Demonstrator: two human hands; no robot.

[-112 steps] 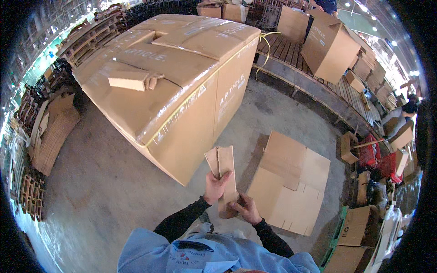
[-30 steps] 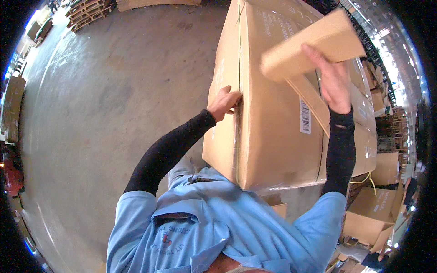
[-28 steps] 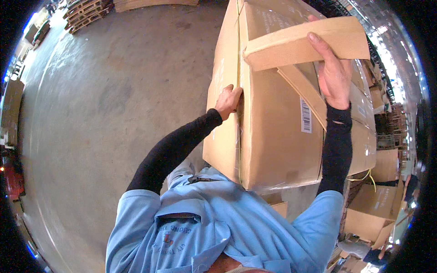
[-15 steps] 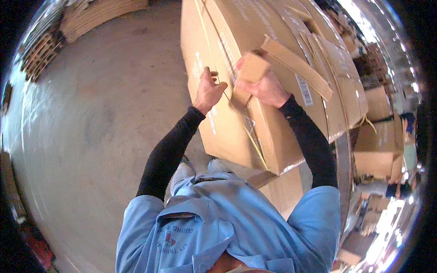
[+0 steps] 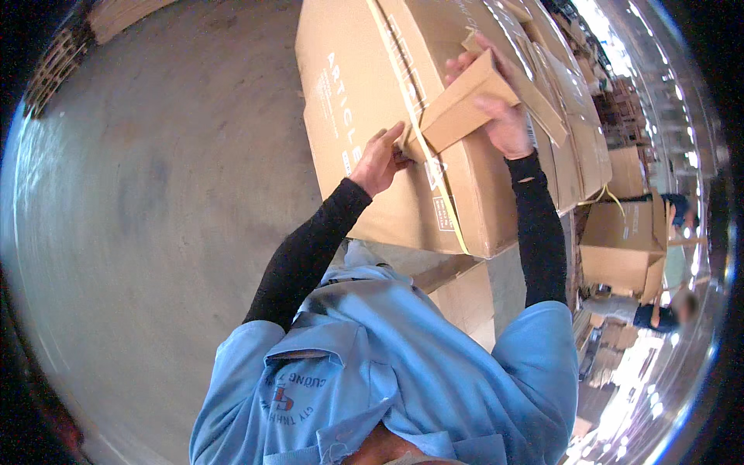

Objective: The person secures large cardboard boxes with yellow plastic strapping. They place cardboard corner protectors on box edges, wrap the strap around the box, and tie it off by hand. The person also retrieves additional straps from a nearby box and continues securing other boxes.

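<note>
A large brown carton (image 5: 349, 85) stands in front of me with a yellow strap (image 5: 402, 74) around it. My right hand (image 5: 508, 116), blurred by motion, grips a folded cardboard strip (image 5: 461, 105) whose narrow end reaches to the strap. On the strap's other side, my left hand (image 5: 378, 161) has its thumb and curled fingers closed around that end; the fingertips are partly hidden. Behind my right hand, another cardboard length (image 5: 546, 116) slants over the carton; whether it belongs to the same strip I cannot tell.
More cartons (image 5: 587, 132) are packed against the right side of the strapped one. An opened carton (image 5: 624, 232) stands farther right, with a person (image 5: 659, 314) in dark clothes near it. Wooden pallets (image 5: 54, 70) are stacked at the far left. Concrete floor (image 5: 170, 170) lies to my left.
The strap, pulled outward by my left hand before, now lies straighter along the carton. My right hand has moved up and right, and the folded strip now spans to the strap.
</note>
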